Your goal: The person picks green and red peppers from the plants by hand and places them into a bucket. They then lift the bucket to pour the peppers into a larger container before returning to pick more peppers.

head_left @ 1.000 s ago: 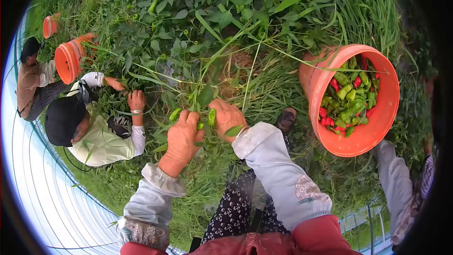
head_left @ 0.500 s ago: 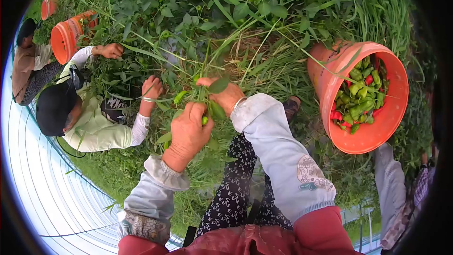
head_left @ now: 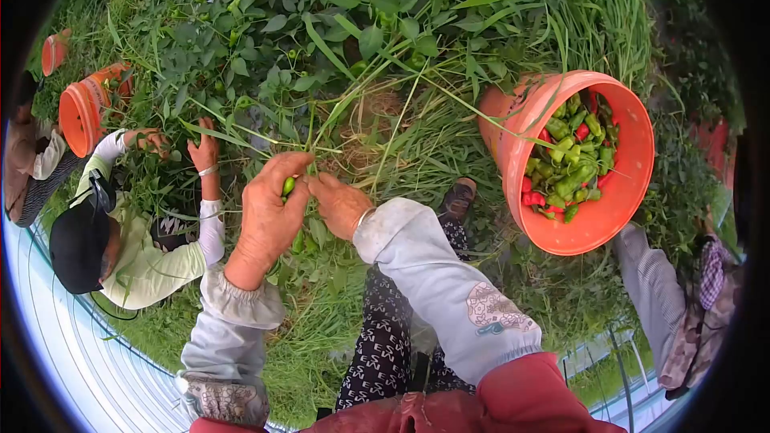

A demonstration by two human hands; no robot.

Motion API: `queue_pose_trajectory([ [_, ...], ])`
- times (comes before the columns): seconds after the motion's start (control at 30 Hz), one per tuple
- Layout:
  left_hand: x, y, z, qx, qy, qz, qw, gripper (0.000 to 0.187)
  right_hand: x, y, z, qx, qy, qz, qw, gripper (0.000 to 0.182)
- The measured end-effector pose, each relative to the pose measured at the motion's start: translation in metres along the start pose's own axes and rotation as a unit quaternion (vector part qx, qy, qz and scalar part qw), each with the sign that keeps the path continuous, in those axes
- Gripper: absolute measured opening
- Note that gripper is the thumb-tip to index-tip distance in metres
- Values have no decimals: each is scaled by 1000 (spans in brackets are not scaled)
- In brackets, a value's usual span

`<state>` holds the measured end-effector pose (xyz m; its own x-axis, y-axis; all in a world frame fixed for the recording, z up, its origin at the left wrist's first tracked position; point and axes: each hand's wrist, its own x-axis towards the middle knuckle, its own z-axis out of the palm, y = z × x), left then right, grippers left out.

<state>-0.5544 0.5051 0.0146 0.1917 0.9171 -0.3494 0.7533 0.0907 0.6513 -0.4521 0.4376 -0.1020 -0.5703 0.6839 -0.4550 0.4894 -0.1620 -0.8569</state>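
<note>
My left hand (head_left: 271, 210) is closed, with a small green pepper (head_left: 289, 186) showing between its thumb and fingers. Close beside it, my right hand (head_left: 338, 204) has its fingers bent and pressed together at the pepper plant's stem (head_left: 311, 138); whatever they pinch is hidden. More green peppers (head_left: 298, 242) hang among the leaves just below my left hand. To the right, an orange bucket (head_left: 589, 239) lies tilted with its mouth toward me, holding green and red peppers (head_left: 573, 162).
A co-worker in a black cap (head_left: 80, 244) crouches at the left, hands in the plants. Orange buckets (head_left: 79, 120) stand beyond, near another person. Tall grass (head_left: 597, 12) and dense pepper plants (head_left: 273, 24) fill the far side. Another person's leg (head_left: 654, 297) shows at the right.
Both my hands have shifted left in the view; the right has come down level with the left, and the left has turned upward. The bucket appears farther left as the view moved.
</note>
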Motion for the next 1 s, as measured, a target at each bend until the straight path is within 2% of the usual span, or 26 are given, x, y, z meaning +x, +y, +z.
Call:
queue_pose_trajectory([
  [0.07,15,-4,17,23,-25,8,999,28,-1,-1,11,72,19,47,996,56],
  [0.1,21,-8,25,56,-83,27,995,29,-1,1,14,68,21,48,996,56],
  [0.13,26,-13,32,90,-141,46,985,31,0,2,17,9,-52,33,998,55],
  [0.17,32,-17,36,89,-143,48,985,31,0,1,19,-49,-124,19,991,54],
  [0.2,37,-21,41,108,-187,27,976,32,-6,-4,13,36,-96,18,995,48],
  [0.23,43,-25,44,126,-229,6,965,33,-11,-14,10,36,-92,20,995,48],
  [0.3,57,-33,56,144,-210,18,967,31,-25,-35,2,33,87,42,995,42],
  [0.37,73,-36,70,160,-187,34,969,29,-32,-43,4,42,110,36,992,46],
  [0.43,94,-37,89,228,-86,5,970,23,-35,-43,18,98,136,65,984,61],
  [0.47,107,-34,96,225,-52,11,973,18,-34,-44,21,8,198,-34,980,56],
  [0.5,116,-33,103,225,-53,16,973,18,-34,-42,26,7,202,-32,979,56],
  [0.57,135,-29,116,244,-31,-53,968,18,-32,-34,34,33,135,-23,990,59],
  [0.6,144,-24,119,230,-8,-76,970,21,-30,-29,36,109,195,-50,973,58],
  [0.63,153,-21,119,189,-3,-118,975,23,-32,-22,36,114,196,-46,973,58],
  [0.7,166,-26,113,135,46,-113,983,26,-38,-12,28,111,66,-69,989,54],
  [0.73,173,-33,110,134,52,-122,982,26,-42,-7,28,131,47,-71,988,55],
  [0.77,179,-41,111,132,48,-125,982,26,-49,-7,25,143,52,-61,987,55],
  [0.8,182,-47,111,217,6,-91,972,30,-57,-11,17,163,84,-68,981,58],
  [0.83,185,-54,114,221,5,-91,971,30,-60,-11,9,175,115,-84,974,61],
  [0.9,193,-66,120,228,-20,52,972,36,-74,-8,5,175,111,-89,974,67],
  [0.93,206,-68,119,216,-106,-31,970,44,-83,-8,1,187,114,-77,973,67],
  [0.97,214,-66,118,219,-102,-30,970,44,-91,-7,-4,198,117,-64,971,68],
  [1.0,222,-64,116,167,-171,-106,965,46,-97,-7,-10,198,102,-53,973,65],
])
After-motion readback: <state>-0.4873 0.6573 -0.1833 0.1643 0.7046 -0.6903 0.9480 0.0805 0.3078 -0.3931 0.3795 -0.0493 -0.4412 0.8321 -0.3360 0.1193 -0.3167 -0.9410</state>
